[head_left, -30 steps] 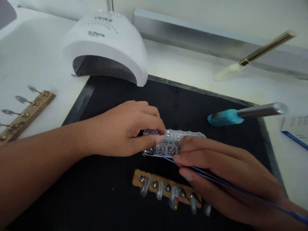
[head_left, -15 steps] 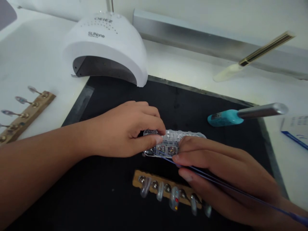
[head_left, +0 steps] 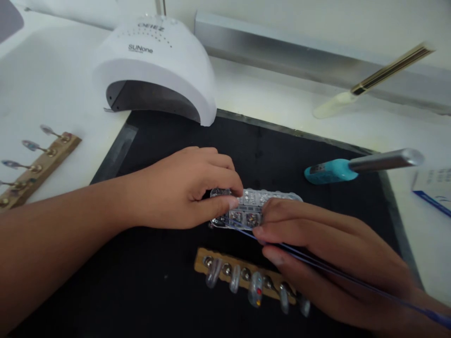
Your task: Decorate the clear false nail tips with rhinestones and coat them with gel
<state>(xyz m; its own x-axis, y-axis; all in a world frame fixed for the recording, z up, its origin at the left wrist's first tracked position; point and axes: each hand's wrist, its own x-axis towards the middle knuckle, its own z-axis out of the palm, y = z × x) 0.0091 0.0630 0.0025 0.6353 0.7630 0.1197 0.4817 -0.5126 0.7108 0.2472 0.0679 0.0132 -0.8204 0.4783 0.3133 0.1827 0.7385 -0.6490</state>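
Observation:
A clear compartment case of rhinestones (head_left: 252,218) lies on the black mat (head_left: 169,291). My left hand (head_left: 197,188) is closed on the case's left end, thumb and index finger pinching it. Between the thumb and fingers of my right hand (head_left: 317,253) are thin purple tweezers (head_left: 299,255), their tips over the lower left compartments; whether they grip a stone is too small to tell. Just nearer to me, a wooden nail-tip stand (head_left: 225,268) holds several clear nail tips. One nail tip (head_left: 256,288) carries red, yellow and blue stones. My right hand hides the stand's right end.
A white nail lamp (head_left: 158,61) stands at the mat's far left edge. Right of centre are a teal bottle with a silver handle (head_left: 331,172) and a brush-like tool (head_left: 384,75). Another nail-tip stand (head_left: 42,166) lies at left, a white-and-blue box (head_left: 435,188) at far right.
Almost nothing differs. Both hands, the tweezers and the case keep their places, with only a very slight shift of the whole view.

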